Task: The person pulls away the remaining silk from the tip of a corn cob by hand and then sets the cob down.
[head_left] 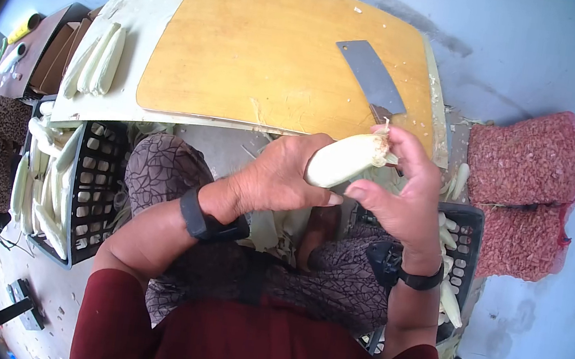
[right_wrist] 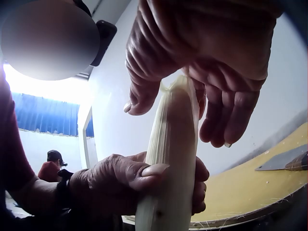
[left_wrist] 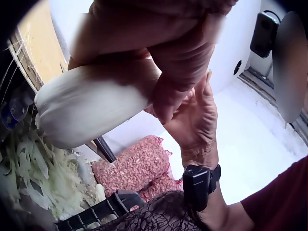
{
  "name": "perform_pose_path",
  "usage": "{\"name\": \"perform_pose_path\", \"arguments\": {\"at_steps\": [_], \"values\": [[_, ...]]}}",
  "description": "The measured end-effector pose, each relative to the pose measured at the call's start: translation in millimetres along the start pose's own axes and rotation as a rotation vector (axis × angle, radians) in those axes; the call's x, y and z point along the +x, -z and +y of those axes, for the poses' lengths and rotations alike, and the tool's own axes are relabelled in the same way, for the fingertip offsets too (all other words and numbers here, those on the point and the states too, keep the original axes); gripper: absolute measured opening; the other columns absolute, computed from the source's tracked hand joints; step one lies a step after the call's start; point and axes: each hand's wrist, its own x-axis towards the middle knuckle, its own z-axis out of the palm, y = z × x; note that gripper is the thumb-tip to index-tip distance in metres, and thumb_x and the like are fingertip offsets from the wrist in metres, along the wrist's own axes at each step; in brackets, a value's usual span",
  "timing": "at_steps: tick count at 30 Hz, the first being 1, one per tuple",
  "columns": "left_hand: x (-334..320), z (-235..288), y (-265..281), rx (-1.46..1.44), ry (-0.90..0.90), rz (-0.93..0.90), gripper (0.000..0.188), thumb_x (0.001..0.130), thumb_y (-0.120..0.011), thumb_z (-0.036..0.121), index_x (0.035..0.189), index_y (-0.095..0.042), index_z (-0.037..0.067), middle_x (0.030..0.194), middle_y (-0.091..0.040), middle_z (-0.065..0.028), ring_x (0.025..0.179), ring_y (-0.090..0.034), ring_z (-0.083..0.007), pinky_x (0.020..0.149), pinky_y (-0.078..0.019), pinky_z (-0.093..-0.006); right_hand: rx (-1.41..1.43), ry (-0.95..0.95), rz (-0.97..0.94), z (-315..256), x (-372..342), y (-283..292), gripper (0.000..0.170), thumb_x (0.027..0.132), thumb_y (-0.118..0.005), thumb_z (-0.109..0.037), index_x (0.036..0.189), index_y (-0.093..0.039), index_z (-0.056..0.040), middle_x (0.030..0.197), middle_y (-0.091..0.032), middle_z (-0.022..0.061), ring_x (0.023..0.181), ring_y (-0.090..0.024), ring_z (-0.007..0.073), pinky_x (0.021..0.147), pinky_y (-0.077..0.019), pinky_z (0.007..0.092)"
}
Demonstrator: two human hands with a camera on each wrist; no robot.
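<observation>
Largest in sight is the yellow board, with red mesh sacks off to the person's right. A black crate stands on the left and a second crate on the right, both holding pale ears; whether those are finished or waiting, I can't tell. Three more ears lie beside the board, and the cleaver rests on it, out of both hands. The left hand grips one corn ear round its body, above the lap. The right hand is at its ragged end, fingers loosely spread, thumb apart; whether a fingertip touches, I can't tell. Loose leaves are heaped below, so plenty of stripping looks done. This ear seems nearly there: smooth and pale along its body, with just the frayed tip perhaps left to tidy.
</observation>
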Motion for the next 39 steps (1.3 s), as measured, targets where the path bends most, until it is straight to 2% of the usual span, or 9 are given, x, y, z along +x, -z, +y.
{"name": "perform_pose_path", "arguments": {"at_steps": [6, 14, 18, 23, 26, 30, 33, 36, 39], "values": [[-0.6, -1.5, -2.5, 0.064, -0.088, 0.019, 0.052, 0.064, -0.081, 0.020, 0.107, -0.059, 0.000, 0.094, -0.066, -0.0164, 0.090, -0.065, -0.0269, 0.080, -0.0507, -0.0356, 0.051, -0.104, -0.029, 5.1, -3.7, -8.2, 0.040, 0.071, -0.081, -0.015, 0.098, -0.059, 0.0032, 0.085, -0.067, 0.0082, 0.079, -0.062, 0.0130, 0.071, -0.0493, 0.0281], [-0.9, -17.3, 2.2, -0.338, -0.102, -0.320, 0.055, 0.068, -0.077, 0.011, 0.116, -0.053, 0.000, 0.098, -0.062, -0.0113, 0.094, -0.058, -0.0194, 0.085, -0.0459, -0.0324, 0.091, -0.059, -0.073, 4.5, -5.8, 0.6, 0.038, 0.073, -0.079, -0.013, 0.100, -0.059, 0.0044, 0.084, -0.066, 0.0088, 0.078, -0.062, 0.0130, 0.070, -0.0492, 0.0279], [-2.4, -14.7, 4.4, -0.232, -0.082, -0.327, 0.052, 0.070, -0.076, 0.010, 0.116, -0.053, 0.000, 0.097, -0.062, -0.0089, 0.093, -0.057, -0.0173, 0.085, -0.0454, -0.0316, 0.078, -0.024, -0.123, 6.4, -5.9, 0.4, 0.042, 0.073, -0.078, -0.013, 0.105, -0.057, 0.0052, 0.085, -0.066, 0.0087, 0.081, -0.063, 0.0141, 0.071, -0.0494, 0.0279], [-4.1, -7.9, 2.3, -0.335, 0.060, -0.199, 0.050, 0.071, -0.076, 0.009, 0.115, -0.053, -0.002, 0.097, -0.061, -0.0085, 0.094, -0.057, -0.0163, 0.085, -0.0463, -0.0305, 0.064, 0.037, 0.041, 4.6, -4.2, -0.5, 0.053, 0.073, -0.078, -0.011, 0.115, -0.051, 0.0046, 0.100, -0.065, 0.0099, 0.092, -0.062, 0.0162, 0.081, -0.0486, 0.0299], [-2.3, 0.2, 3.2, -0.318, 0.082, -0.135, 0.051, 0.071, -0.077, 0.010, 0.114, -0.054, -0.002, 0.098, -0.062, -0.0096, 0.095, -0.057, -0.0162, 0.085, -0.0465, -0.0295, 0.119, -0.049, 0.122, -2.4, -0.6, 5.2, 0.066, 0.073, -0.077, -0.010, 0.127, -0.043, 0.0030, 0.106, -0.063, 0.0131, 0.101, -0.060, 0.0195, 0.090, -0.0454, 0.0320], [-0.3, -6.6, -1.5, -0.304, 0.079, -0.084, 0.051, 0.070, -0.078, 0.012, 0.113, -0.054, -0.001, 0.099, -0.062, -0.0098, 0.096, -0.057, -0.0163, 0.085, -0.0471, -0.0298, 0.145, -0.099, 0.097, 3.1, 0.5, -4.0, 0.060, 0.073, -0.077, -0.011, 0.124, -0.046, 0.0025, 0.105, -0.064, 0.0124, 0.099, -0.061, 0.0192, 0.087, -0.0470, 0.0324], [-1.0, -4.6, -5.3, -0.198, 0.026, -0.004, 0.052, 0.069, -0.079, 0.016, 0.111, -0.055, -0.001, 0.098, -0.064, -0.0123, 0.093, -0.061, -0.0198, 0.083, -0.0489, -0.0319, 0.191, -0.191, -0.070, 5.2, -3.9, -14.9, 0.053, 0.073, -0.077, -0.012, 0.117, -0.051, 0.0019, 0.101, -0.064, 0.0100, 0.095, -0.061, 0.0171, 0.083, -0.0483, 0.0320], [-1.0, -11.0, -10.7, -0.028, -0.147, 0.128, 0.054, 0.066, -0.080, 0.021, 0.109, -0.056, -0.002, 0.094, -0.065, -0.0180, 0.089, -0.065, -0.0277, 0.079, -0.0508, -0.0354, 0.243, -0.233, -0.176, 12.9, -7.0, -26.2, 0.044, 0.072, -0.079, -0.016, 0.106, -0.056, 0.0005, 0.095, -0.063, 0.0072, 0.089, -0.060, 0.0140, 0.079, -0.0482, 0.0302], [-4.3, -5.2, -7.3, -0.013, -0.119, 0.114, 0.053, 0.067, -0.079, 0.020, 0.110, -0.056, -0.001, 0.094, -0.065, -0.0182, 0.090, -0.065, -0.0283, 0.079, -0.0508, -0.0359, 0.284, -0.307, -0.186, 17.2, -8.7, -32.1, 0.044, 0.072, -0.078, -0.017, 0.105, -0.056, 0.0007, 0.094, -0.063, 0.0087, 0.088, -0.060, 0.0151, 0.078, -0.0489, 0.0309]]}}
